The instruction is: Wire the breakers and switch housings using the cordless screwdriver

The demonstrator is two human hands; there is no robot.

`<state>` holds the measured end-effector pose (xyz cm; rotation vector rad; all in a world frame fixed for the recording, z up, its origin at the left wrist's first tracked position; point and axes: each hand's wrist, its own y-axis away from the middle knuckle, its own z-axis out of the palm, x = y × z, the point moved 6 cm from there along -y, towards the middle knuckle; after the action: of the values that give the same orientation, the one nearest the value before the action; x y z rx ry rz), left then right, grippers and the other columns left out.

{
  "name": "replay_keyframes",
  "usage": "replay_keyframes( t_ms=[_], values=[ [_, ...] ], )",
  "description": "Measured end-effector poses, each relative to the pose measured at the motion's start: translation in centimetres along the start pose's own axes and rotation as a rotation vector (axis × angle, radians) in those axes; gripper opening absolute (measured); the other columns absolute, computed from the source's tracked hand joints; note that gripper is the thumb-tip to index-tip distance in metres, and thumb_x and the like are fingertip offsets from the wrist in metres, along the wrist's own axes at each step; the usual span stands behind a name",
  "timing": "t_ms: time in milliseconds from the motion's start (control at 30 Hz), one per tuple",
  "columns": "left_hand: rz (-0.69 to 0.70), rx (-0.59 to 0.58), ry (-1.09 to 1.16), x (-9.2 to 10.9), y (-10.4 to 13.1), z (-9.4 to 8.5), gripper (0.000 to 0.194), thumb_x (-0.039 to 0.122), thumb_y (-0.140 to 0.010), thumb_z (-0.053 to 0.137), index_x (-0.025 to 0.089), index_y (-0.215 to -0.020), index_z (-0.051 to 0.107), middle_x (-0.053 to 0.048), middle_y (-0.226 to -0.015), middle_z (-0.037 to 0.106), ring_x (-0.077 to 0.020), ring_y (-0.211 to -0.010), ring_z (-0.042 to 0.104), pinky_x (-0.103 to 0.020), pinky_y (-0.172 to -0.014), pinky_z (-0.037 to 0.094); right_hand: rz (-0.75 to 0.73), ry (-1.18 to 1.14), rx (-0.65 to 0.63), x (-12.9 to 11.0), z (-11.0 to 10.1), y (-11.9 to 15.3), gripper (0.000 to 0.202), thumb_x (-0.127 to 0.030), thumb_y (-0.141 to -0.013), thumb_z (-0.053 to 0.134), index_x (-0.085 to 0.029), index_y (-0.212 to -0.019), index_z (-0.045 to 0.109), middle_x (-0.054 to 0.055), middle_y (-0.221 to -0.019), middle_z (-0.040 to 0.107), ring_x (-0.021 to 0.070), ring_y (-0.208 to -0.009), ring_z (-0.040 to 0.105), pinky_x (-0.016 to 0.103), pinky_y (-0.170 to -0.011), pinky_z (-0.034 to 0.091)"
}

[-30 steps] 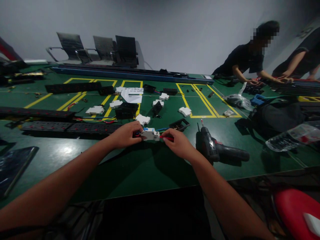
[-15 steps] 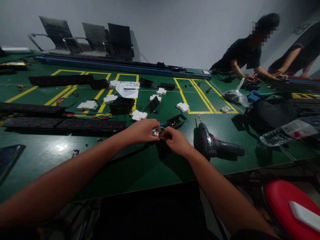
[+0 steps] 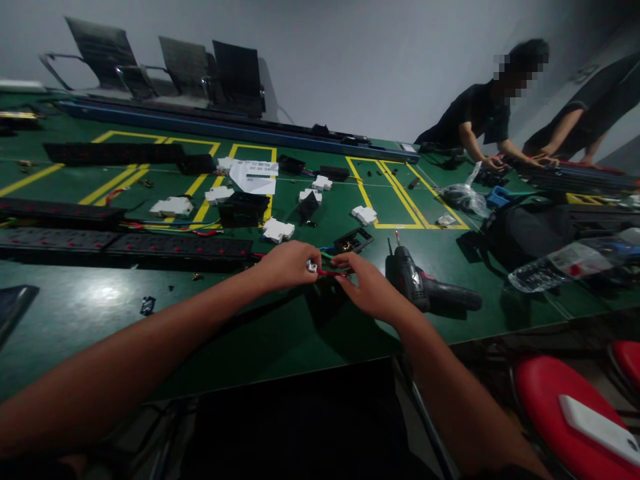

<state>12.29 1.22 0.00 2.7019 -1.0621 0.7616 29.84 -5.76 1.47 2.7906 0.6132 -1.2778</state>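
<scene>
My left hand (image 3: 287, 265) is closed around a small white circuit breaker (image 3: 313, 267), most of it hidden by the fingers. A short red wire (image 3: 327, 273) runs from the breaker's right end to my right hand (image 3: 367, 285). Thumb and fingers of that hand pinch the wire near its other end. Just behind the hands lies a black rectangular socket frame (image 3: 354, 243) with blue and green wires running to it. A cordless drill (image 3: 413, 280) rests on its side to the right of my right hand. Another white breaker (image 3: 279, 230) lies behind my left hand.
Black power strips (image 3: 180, 247) with red marks stretch along the left of the green table (image 3: 280, 333). Several white breakers and a paper sheet (image 3: 255, 179) lie farther back. A plastic bottle (image 3: 555, 267) and a black bag (image 3: 525, 230) are at right. Two people work at the far right.
My right hand has shifted slightly right, away from the breaker, and more of the red wire shows between the hands. My left hand keeps its hold. The view has turned a little.
</scene>
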Motion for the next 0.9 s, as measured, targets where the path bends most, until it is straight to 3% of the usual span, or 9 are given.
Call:
replay_keyframes(
  t_ms=[133,167,233,333,433,533,633,767,900],
  values=[
    [-0.01,-0.009,0.029,-0.2,0.0,0.2,0.015,0.033,-0.078,0.069,0.025,-0.088,0.078,-0.007,-0.088,0.075,-0.0264,-0.079,0.063,-0.039,-0.072,0.04,0.135,0.155,0.264,2.0,-9.5,5.7,0.038,-0.021,-0.102,0.043,-0.024,-0.138,0.055,0.01,-0.134,0.068,0.022,-0.124,0.067,0.045,-0.109,0.053],
    [-0.011,-0.009,0.032,-0.2,0.0,0.2,0.016,0.033,-0.078,0.069,0.025,-0.089,0.078,-0.007,-0.089,0.075,-0.0264,-0.078,0.063,-0.039,-0.072,0.04,0.187,0.294,0.264,3.2,-11.5,7.1,0.044,-0.016,-0.098,0.042,-0.023,-0.139,0.056,0.011,-0.136,0.067,0.0235,-0.129,0.064,0.048,-0.114,0.049],
    [-0.01,-0.004,0.035,-0.4,0.0,0.3,0.016,0.034,-0.078,0.069,0.025,-0.089,0.078,-0.007,-0.089,0.075,-0.026,-0.077,0.062,-0.039,-0.071,0.039,0.256,0.543,0.118,6.0,-13.8,9.2,0.057,-0.011,-0.087,0.047,-0.019,-0.141,0.058,0.015,-0.144,0.062,0.0291,-0.136,0.059,0.054,-0.12,0.043],
    [0.005,0.018,0.036,-0.5,0.1,0.3,0.016,0.034,-0.078,0.07,0.025,-0.089,0.078,-0.008,-0.089,0.075,-0.0255,-0.077,0.06,-0.039,-0.071,0.039,0.276,0.624,-0.122,9.6,-13.8,10.9,0.071,-0.012,-0.08,0.054,-0.018,-0.15,0.051,0.016,-0.147,0.059,0.0304,-0.136,0.059,0.049,-0.117,0.046],
    [0.027,0.029,0.037,-0.4,0.1,0.4,0.017,0.034,-0.078,0.07,0.024,-0.089,0.078,-0.008,-0.089,0.075,-0.0252,-0.078,0.06,-0.039,-0.071,0.039,0.29,0.693,-0.078,11.0,-12.8,10.8,0.066,-0.021,-0.083,0.059,-0.014,-0.148,0.049,0.02,-0.141,0.062,0.0326,-0.124,0.065,0.047,-0.107,0.052],
    [0.041,0.019,0.015,-0.1,0.2,0.3,0.019,0.035,-0.079,0.068,0.023,-0.09,0.078,-0.009,-0.091,0.076,-0.0245,-0.08,0.062,-0.038,-0.071,0.04,0.253,0.787,-0.016,10.7,-11.7,10.4,0.067,-0.027,-0.085,0.063,-0.012,-0.149,0.049,0.02,-0.135,0.065,0.0341,-0.115,0.068,0.047,-0.101,0.053],
    [0.04,-0.001,-0.021,0.1,0.3,0.2,0.022,0.037,-0.081,0.066,0.022,-0.092,0.078,-0.008,-0.092,0.076,-0.023,-0.08,0.062,-0.036,-0.07,0.039,0.21,0.845,0.016,9.7,-11.5,10.8,0.075,-0.03,-0.085,0.065,-0.017,-0.155,0.046,0.017,-0.133,0.068,0.0342,-0.112,0.07,0.045,-0.094,0.056],
    [0.046,-0.014,-0.043,0.3,0.3,0.2,0.021,0.034,-0.08,0.066,0.022,-0.093,0.078,-0.007,-0.093,0.075,-0.0228,-0.084,0.063,-0.035,-0.07,0.038,0.169,0.839,0.092,6.8,-13.7,11.2,0.075,-0.022,-0.081,0.065,-0.021,-0.154,0.05,0.014,-0.133,0.071,0.0334,-0.108,0.073,0.041,-0.085,0.059],
    [0.044,-0.01,-0.051,0.3,0.4,0.0,0.019,0.03,-0.079,0.067,0.022,-0.092,0.078,-0.007,-0.093,0.076,-0.0222,-0.081,0.062,-0.035,-0.071,0.038,0.068,0.465,-0.029,1.4,-14.9,9.3,0.045,-0.032,-0.083,0.074,-0.015,-0.125,0.071,0.012,-0.108,0.078,0.0299,-0.09,0.077,0.035,-0.075,0.061]
  ],
)
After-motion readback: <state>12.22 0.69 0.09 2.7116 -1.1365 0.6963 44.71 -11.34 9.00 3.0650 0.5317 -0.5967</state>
